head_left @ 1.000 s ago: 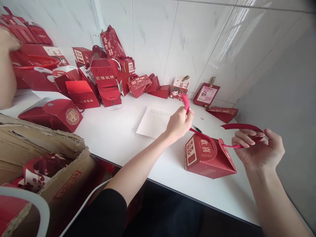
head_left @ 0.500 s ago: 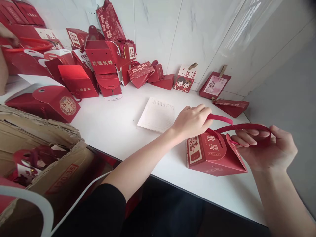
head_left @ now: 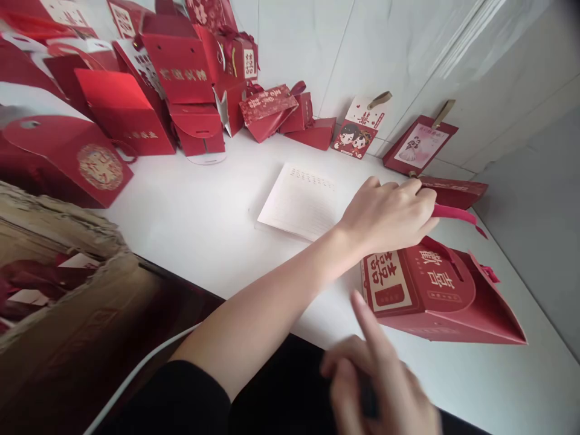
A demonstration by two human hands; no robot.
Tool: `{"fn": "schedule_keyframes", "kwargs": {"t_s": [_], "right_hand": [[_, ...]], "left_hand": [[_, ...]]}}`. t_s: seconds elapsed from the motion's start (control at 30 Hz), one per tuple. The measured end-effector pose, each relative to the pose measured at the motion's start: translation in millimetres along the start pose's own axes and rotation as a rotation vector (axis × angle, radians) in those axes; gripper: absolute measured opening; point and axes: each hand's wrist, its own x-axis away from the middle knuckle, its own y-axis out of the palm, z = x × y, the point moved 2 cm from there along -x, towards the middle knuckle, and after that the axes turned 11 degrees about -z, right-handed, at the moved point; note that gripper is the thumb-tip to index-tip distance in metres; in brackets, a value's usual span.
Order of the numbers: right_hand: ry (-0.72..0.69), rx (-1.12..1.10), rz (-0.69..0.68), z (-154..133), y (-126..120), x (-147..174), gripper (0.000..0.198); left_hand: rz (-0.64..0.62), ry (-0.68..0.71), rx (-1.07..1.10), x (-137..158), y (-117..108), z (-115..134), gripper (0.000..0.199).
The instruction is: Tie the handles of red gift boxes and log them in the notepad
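Note:
A red gift box (head_left: 453, 308) with gold and white lettering lies near the right end of the white table. My left hand (head_left: 389, 214) is closed on a dark pink ribbon (head_left: 455, 212) above the box's top, and the ribbon's loose end sticks out to the right. Part of the box's upper edge is hidden behind that hand. Below the box, at the table's front edge, my right hand (head_left: 385, 386) is blurred by motion. Its index finger points up and the other fingers are bent but apart; I see nothing held in it.
An open notepad (head_left: 301, 202) lies beyond my left forearm. Several red boxes (head_left: 179, 66) are piled at the back left. Two upright small boxes, one with cartoon faces (head_left: 356, 136), lean by the tiled wall. A torn cardboard carton (head_left: 86, 284) stands at the lower left.
My right hand has let go of the ribbon and dropped down toward the front edge. My left hand keeps its hold on the ribbon. The view has shifted, and the other person's hand is out of sight.

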Motion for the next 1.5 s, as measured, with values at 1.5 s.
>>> {"fn": "schedule_keyframes", "kwargs": {"t_s": [1.5], "right_hand": [[-0.411, 1.041, -0.582, -65, -20, -83, 0.020]], "left_hand": [[0.054, 0.049, 0.387, 25, -26, -13, 0.034]]}}
